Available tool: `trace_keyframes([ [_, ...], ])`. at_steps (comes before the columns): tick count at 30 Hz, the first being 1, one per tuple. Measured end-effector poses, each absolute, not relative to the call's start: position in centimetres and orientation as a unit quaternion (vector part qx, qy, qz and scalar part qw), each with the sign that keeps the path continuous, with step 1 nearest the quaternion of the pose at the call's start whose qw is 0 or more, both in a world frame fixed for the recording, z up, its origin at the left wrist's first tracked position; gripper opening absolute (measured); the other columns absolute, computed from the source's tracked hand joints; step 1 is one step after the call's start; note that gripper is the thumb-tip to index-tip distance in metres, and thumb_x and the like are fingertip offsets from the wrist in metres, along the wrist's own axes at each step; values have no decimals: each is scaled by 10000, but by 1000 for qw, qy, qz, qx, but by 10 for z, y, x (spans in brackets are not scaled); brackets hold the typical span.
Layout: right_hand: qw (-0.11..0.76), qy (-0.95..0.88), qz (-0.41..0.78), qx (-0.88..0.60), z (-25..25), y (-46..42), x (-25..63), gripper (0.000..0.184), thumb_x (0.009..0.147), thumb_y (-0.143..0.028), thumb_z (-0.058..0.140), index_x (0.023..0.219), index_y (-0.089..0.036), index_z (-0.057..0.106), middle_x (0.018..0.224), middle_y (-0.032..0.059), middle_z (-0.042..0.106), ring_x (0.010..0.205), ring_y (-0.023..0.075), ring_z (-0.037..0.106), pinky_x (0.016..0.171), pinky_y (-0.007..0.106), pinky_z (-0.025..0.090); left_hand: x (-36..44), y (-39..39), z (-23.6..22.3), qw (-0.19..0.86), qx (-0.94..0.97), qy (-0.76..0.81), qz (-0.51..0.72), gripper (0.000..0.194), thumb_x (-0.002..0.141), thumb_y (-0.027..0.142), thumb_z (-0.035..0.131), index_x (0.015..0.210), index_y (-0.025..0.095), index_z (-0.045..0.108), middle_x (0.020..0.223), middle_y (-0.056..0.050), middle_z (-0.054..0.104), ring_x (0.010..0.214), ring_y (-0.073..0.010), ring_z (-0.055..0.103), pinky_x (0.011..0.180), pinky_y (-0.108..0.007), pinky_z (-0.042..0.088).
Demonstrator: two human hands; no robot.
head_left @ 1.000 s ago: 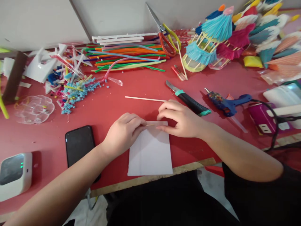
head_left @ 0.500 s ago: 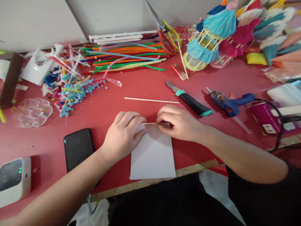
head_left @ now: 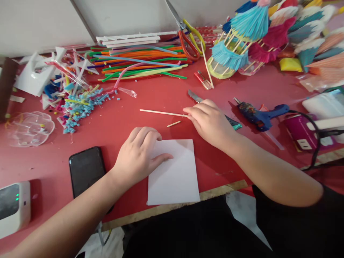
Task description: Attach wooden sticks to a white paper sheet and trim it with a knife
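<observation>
A white paper sheet [head_left: 174,172] lies flat near the front edge of the red table [head_left: 150,104]. My left hand [head_left: 139,154] rests on the sheet's upper left corner, fingers spread flat and holding nothing. My right hand [head_left: 209,122] is farther back, fingertips pinched on the right end of a long thin wooden stick [head_left: 161,112] that lies on the table. A short stick piece [head_left: 173,124] lies loose between the long stick and the paper. Partly under my right hand is a utility knife [head_left: 197,98].
A black phone [head_left: 86,170] lies left of the paper, a white device [head_left: 13,206] at the far left. A blue glue gun [head_left: 262,116] and its cable are on the right. Colored straws [head_left: 142,64], scissors [head_left: 188,37], cut bits [head_left: 77,104] and paper umbrellas [head_left: 249,32] fill the back.
My right hand left the paper's top edge and moved back to the long stick. The short stick piece now lies loose on the table. My left hand flattened on the paper.
</observation>
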State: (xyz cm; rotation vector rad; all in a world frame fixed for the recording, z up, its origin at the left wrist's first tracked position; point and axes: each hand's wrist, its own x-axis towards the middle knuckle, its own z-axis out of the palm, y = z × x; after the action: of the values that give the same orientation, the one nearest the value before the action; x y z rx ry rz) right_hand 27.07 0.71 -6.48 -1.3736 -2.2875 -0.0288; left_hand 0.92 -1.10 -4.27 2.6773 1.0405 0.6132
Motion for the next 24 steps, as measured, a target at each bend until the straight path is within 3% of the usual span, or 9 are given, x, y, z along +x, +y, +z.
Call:
trace_keyframes([
  [5,302,-822,-35,-481,-55,2,268,234,954,-115,481,1052,-161,689,933,109,726,870,247,631,832,440,542,6,-12,-37,35,931,315,183,422,867,575,638,935,160,600,941,-114,675,845,-262,610,762,-412,526],
  [11,280,-862,83,-414,-34,-18,270,171,935,-124,562,1057,-140,680,950,79,728,872,176,675,795,314,563,12,-38,-23,-48,954,275,114,140,951,247,600,1002,142,676,965,-60,720,924,-223,687,721,-326,573],
  [14,236,-872,138,-407,-30,-29,270,187,946,-125,546,1067,-138,689,986,82,717,854,159,681,777,285,559,18,-59,-26,-98,950,274,114,247,931,231,626,1120,79,670,1073,-122,731,1021,-274,693,772,-358,589],
  [17,215,-871,172,-406,-30,-40,268,191,955,-121,525,1024,-134,703,973,88,705,820,155,672,728,275,555,20,-77,-32,-74,943,313,84,524,929,467,608,1272,71,608,1274,-206,661,1179,-361,631,897,-455,568],
  [19,219,-870,178,-405,-33,-47,267,198,964,-126,515,1004,-128,709,936,87,694,816,157,660,724,279,552,19,-85,-35,-58,941,327,68,619,914,533,601,1343,89,560,1355,-212,614,1256,-371,582,971,-477,535],
  [24,253,-867,152,-401,-43,-60,269,178,951,-101,544,1036,-100,700,892,83,682,824,158,636,759,296,560,19,-89,-31,-41,945,318,59,445,997,373,501,1331,90,579,1312,-145,654,1221,-293,598,989,-402,517],
])
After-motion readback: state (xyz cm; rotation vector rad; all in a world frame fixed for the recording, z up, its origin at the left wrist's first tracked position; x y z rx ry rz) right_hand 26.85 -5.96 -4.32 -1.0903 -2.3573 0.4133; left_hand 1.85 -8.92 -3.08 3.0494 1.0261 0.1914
